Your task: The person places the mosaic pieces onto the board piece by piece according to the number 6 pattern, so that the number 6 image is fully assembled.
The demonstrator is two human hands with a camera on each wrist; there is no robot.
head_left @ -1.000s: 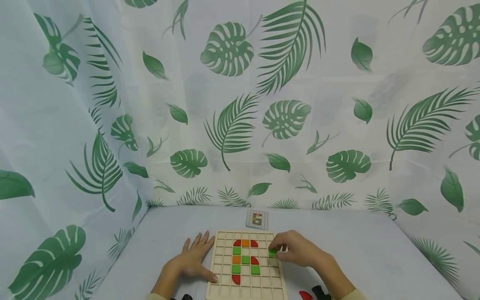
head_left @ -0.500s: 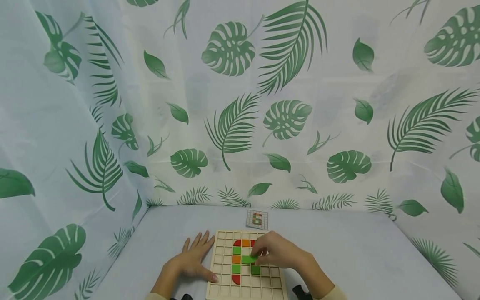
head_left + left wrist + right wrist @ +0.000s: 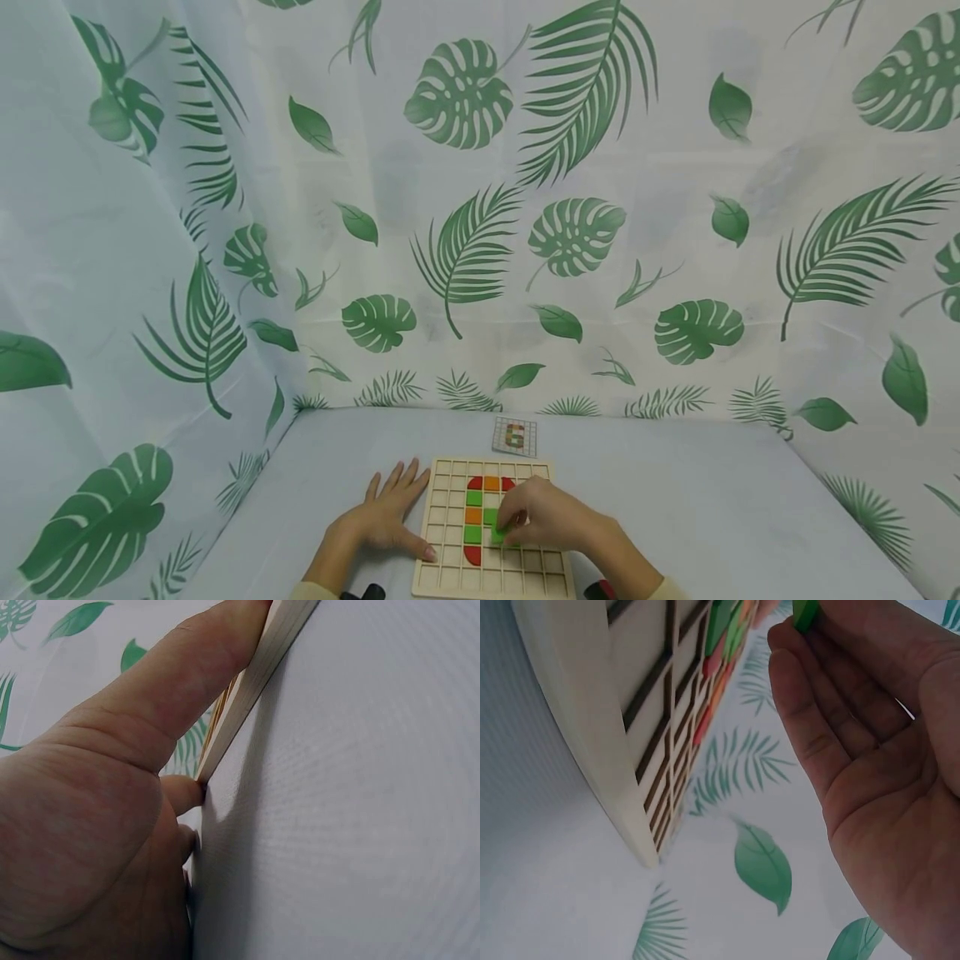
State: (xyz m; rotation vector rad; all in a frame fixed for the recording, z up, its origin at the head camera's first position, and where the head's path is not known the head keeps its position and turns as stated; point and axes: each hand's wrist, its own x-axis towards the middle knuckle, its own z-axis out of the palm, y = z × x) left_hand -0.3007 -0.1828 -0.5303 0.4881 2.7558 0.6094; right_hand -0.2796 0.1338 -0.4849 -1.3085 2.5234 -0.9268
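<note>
Over the middle of a pale wooden grid board (image 3: 453, 579), my right hand (image 3: 558, 518) pinches a green square tile (image 3: 497, 537) between thumb and fingers. The right wrist view shows that green tile (image 3: 805, 613) at the fingertips, held off the board's surface. My left hand (image 3: 384, 521) lies with fingers spread along the board's left side, its thumb resting on the edge. Set in the board are red rounded tiles (image 3: 472, 556), orange tiles (image 3: 473, 516) and green tiles (image 3: 473, 498). My right hand hides some of the tiles on that side.
A small printed card (image 3: 514, 437) showing a coloured tile pattern lies behind the board on the white tabletop (image 3: 660, 483). A leaf-print curtain (image 3: 480, 250) stands behind and at the sides. Black wrist cameras (image 3: 597, 590) show near the bottom.
My right hand has carried the green tile from the board's right side leftward to its middle, then slightly nearer to me. The left hand has stayed in place.
</note>
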